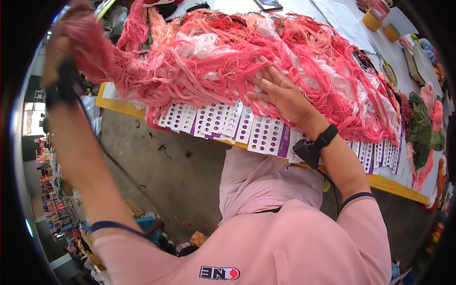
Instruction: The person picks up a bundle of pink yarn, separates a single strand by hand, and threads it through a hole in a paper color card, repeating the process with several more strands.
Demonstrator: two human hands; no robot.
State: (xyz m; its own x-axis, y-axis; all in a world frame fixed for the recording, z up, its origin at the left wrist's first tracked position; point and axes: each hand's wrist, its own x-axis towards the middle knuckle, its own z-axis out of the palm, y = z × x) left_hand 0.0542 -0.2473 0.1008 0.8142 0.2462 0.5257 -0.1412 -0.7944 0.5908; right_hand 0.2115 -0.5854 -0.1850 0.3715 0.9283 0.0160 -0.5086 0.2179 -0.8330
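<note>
A wide heap of pink, red, peach and white embroidery thread (204, 71) covers the table. My left hand (59, 52), blurred by motion, is raised at the far left and closed on a thick bundle of pink thread (90, 45), which stretches from it back to the heap. Lying flat on the front of the heap, my right hand (282, 92) is open with its fingers extended. Punched white and purple thread cards (242, 126) stick out from under the heap along the table's front edge.
The table (408, 189) has a yellow front edge close to my lap. Green and pink skeins (420, 126) hang at its right end. Scissors (389, 71) and yellow-banded spools (373, 21) lie at the back right. Racks of colored thread (54, 199) stand at the left.
</note>
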